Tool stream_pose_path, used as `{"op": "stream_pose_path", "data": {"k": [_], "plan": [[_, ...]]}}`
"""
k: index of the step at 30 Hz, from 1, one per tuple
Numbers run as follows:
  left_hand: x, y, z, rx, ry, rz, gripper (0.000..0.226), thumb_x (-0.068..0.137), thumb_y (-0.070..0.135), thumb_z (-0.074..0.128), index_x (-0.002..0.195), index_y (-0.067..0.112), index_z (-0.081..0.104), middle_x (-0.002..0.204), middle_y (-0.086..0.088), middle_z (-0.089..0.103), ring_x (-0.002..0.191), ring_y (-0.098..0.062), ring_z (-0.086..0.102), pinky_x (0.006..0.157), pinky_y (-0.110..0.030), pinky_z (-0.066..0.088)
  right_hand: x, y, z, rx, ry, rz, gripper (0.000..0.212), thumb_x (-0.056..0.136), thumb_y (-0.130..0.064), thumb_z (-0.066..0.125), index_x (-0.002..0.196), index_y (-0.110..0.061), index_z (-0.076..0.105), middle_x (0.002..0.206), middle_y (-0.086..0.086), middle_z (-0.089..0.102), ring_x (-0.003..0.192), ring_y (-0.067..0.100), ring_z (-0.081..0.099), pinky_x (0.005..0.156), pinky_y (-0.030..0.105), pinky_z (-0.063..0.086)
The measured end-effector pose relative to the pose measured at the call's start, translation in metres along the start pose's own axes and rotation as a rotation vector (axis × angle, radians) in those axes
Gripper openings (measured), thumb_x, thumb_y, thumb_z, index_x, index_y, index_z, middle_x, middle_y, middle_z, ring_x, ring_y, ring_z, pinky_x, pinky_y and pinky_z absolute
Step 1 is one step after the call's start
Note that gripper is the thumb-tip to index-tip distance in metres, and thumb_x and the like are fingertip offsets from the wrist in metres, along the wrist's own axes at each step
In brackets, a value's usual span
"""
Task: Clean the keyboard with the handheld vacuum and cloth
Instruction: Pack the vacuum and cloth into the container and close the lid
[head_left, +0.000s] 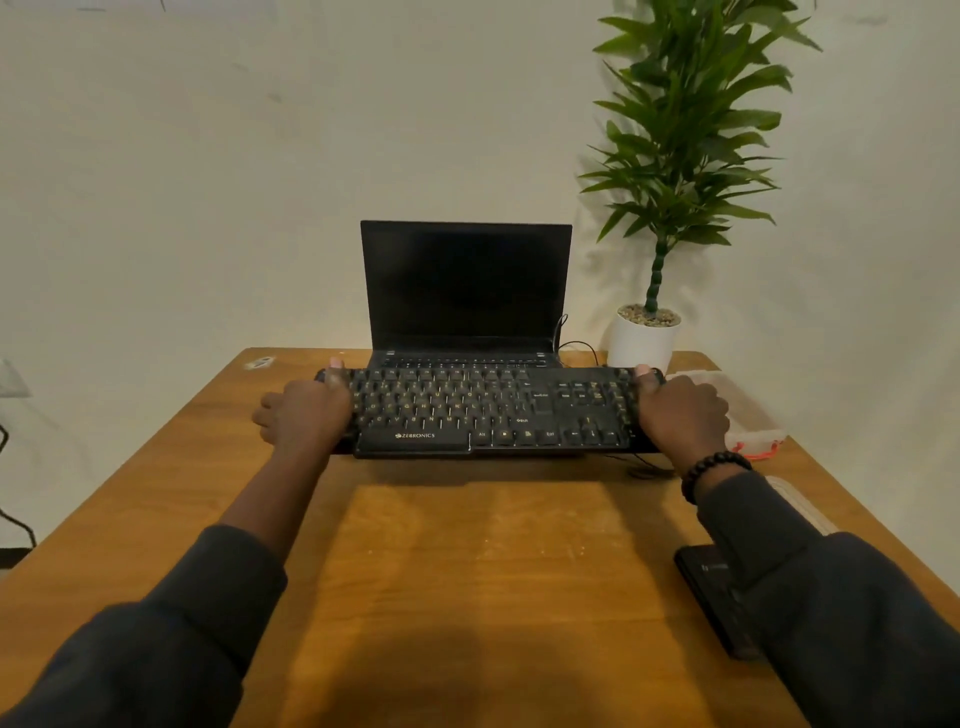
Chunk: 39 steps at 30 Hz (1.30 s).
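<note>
Left hand (306, 410) clamped over west end of keyboard (483, 410), thumb up at far edge, fingers wrapped round the end; holding it. Keyboard black, long axis running straight left to right across wooden table (426, 551), lifted or tipped slightly by the look of the shadow under its near edge; hard to confirm. Directly behind keyboard: open laptop (466, 291), screen dark. Right hand (680, 415) gripping keyboard's east end the same way, thumb at far edge. Right of keyboard: white cloth-like bundle (748, 415) with orange cord, just beside right hand. Near side, right of keyboard: dark flat device (711, 582), half hidden by sleeve; possibly the vacuum, cannot tell. Likely need: one hand freed, right the nearer.
</note>
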<state>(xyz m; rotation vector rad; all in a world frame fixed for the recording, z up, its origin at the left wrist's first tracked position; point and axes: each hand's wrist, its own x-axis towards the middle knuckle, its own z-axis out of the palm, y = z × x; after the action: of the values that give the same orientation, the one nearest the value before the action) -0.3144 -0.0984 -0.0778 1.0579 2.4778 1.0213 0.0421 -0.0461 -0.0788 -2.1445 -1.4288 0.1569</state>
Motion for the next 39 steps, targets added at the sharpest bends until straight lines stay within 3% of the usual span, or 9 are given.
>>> {"op": "stream_pose_path", "data": {"k": [6,10,14,20,24,28,30,35,39], "plan": [[0.041,0.005,0.017,-0.019,-0.074,0.046,0.072,0.1,0.06,0.03,0.125,-0.004,0.051,0.132,-0.028,0.044,0.123,-0.041,0.038,0.103,-0.051,0.04,0.04,-0.018,0.022,0.005,0.003,-0.01,0.066,0.099,-0.054,0.03,0.122,0.002,0.056,0.124,0.025,0.053,0.114,0.041,0.048,0.096,0.045,0.039],[0.073,-0.01,0.042,-0.066,-0.15,0.014,0.087,0.087,0.081,0.022,0.108,0.004,0.057,0.112,-0.023,0.059,0.105,-0.037,0.057,0.095,-0.05,0.05,0.054,-0.022,0.048,0.005,-0.041,0.019,0.067,0.098,-0.056,0.029,0.12,0.001,0.057,0.124,0.025,0.054,0.114,0.04,0.049,0.096,0.045,0.04],[0.09,-0.02,0.06,-0.056,-0.148,0.005,0.102,0.074,0.091,0.018,0.104,0.002,0.059,0.106,-0.022,0.062,0.101,-0.037,0.059,0.095,-0.049,0.05,0.06,-0.024,0.071,-0.004,-0.087,0.025,0.072,0.095,-0.061,0.025,0.119,-0.002,0.059,0.12,0.024,0.058,0.11,0.04,0.054,0.095,0.045,0.044],[0.088,-0.022,0.063,0.042,-0.136,-0.026,0.086,0.094,0.074,0.023,0.115,-0.002,0.058,0.118,-0.026,0.054,0.114,-0.039,0.05,0.094,-0.048,0.047,0.064,-0.021,0.098,-0.003,-0.153,-0.026,0.068,0.091,-0.062,0.021,0.127,-0.016,0.056,0.119,0.017,0.061,0.107,0.036,0.057,0.095,0.046,0.047],[0.088,-0.024,0.066,0.092,-0.129,-0.005,0.084,0.096,0.069,0.022,0.118,-0.003,0.057,0.122,-0.027,0.053,0.116,-0.04,0.047,0.095,-0.048,0.04,0.062,-0.019,0.094,0.015,-0.186,-0.043,0.064,0.096,-0.057,0.028,0.122,-0.007,0.058,0.12,0.02,0.06,0.108,0.036,0.057,0.095,0.044,0.047],[0.072,-0.017,0.066,0.052,-0.104,-0.008,0.076,0.1,0.061,0.028,0.133,-0.006,0.045,0.137,-0.03,0.042,0.128,-0.043,0.037,0.107,-0.051,0.035,0.058,-0.018,0.08,0.029,-0.205,-0.063,0.06,0.092,-0.058,0.03,0.126,-0.015,0.055,0.121,0.019,0.059,0.108,0.035,0.057,0.094,0.044,0.048],[0.053,-0.01,0.065,0.035,-0.017,0.001,0.072,0.101,0.055,0.035,0.137,-0.007,0.038,0.141,-0.031,0.036,0.132,-0.044,0.031,0.109,-0.052,0.03,0.05,-0.02,0.061,0.012,-0.163,-0.052,0.057,0.096,-0.052,0.037,0.125,-0.005,0.053,0.123,0.023,0.056,0.112,0.038,0.054,0.094,0.043,0.046],[-0.003,0.012,0.067,0.013,0.168,0.19,0.062,0.102,0.044,0.045,0.134,-0.008,0.039,0.138,-0.031,0.038,0.127,-0.044,0.035,0.104,-0.052,0.032,0.031,-0.011,0.014,0.121,-0.068,-0.157,0.045,0.099,-0.04,0.044,0.117,0.0,0.053,0.116,0.022,0.058,0.104,0.036,0.056,0.077,0.037,0.044],[-0.064,0.028,0.08,-0.125,0.249,0.457,0.038,0.099,0.033,0.053,0.123,0.003,0.051,0.126,-0.019,0.047,0.119,-0.032,0.041,0.095,-0.039,0.034,0.0,0.01,-0.038,0.246,0.034,-0.255,0.023,0.097,-0.028,0.051,0.096,-0.007,0.062,0.09,0.004,0.059,0.08,0.019,0.051,0.06,0.028,0.032]]}}
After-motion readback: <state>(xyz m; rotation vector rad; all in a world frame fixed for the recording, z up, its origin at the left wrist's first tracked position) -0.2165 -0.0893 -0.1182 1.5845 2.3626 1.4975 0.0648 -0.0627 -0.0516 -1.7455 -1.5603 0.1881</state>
